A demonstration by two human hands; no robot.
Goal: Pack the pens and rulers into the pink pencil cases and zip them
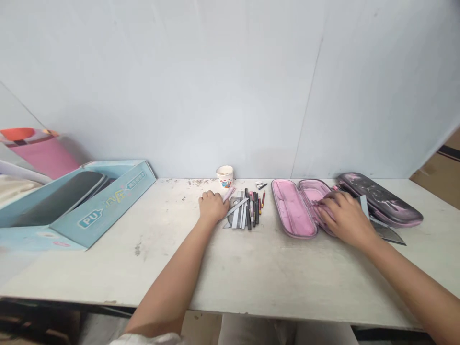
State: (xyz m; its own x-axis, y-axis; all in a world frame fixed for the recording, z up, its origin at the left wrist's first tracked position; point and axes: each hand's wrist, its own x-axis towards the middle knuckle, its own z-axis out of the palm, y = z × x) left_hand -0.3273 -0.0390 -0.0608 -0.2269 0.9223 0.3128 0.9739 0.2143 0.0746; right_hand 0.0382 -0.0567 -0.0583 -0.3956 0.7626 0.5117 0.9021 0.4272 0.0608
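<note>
pink pencil case (293,211) under right hand (345,215), pens (256,211) beside left hand (213,206), both grips unclear

Room between forearms (183,268); pens (257,211), open case (296,215) block beyond

bench (273,287): pale, smudged | blue box (106,206): left | dark case (68,197): inside box | pink container (46,155): behind box | grey wall (215,86): back
</note>
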